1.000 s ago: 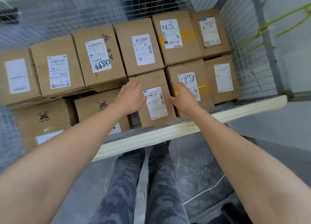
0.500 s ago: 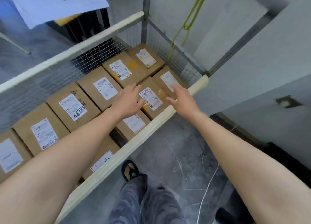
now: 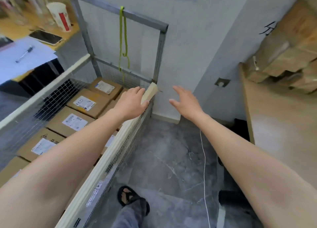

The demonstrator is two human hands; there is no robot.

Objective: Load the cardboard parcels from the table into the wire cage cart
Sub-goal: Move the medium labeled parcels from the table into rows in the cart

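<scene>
The wire cage cart (image 3: 120, 142) stands at the left, its near rim padded in cream. Several cardboard parcels (image 3: 85, 104) with white labels lie packed flat inside it. My left hand (image 3: 131, 102) hovers empty over the cart's near rim close to the right corner, fingers relaxed. My right hand (image 3: 186, 101) is out in the air to the right of the cart, fingers spread, holding nothing. On the wooden table (image 3: 277, 121) at the right a blurred pile of cardboard parcels (image 3: 288, 56) sits at the far end.
A desk (image 3: 18, 27) at the back left carries a paper cup (image 3: 60, 16), a phone (image 3: 45, 37), papers and a pen. A green cord (image 3: 123, 44) hangs from the cart's frame. A white cord (image 3: 205, 176) trails over the grey floor between cart and table, near my sandalled foot (image 3: 127, 195).
Both hands have come up off the parcels in the cart and swung right; the right one now lies outside the cart. The view has turned right, showing the table.
</scene>
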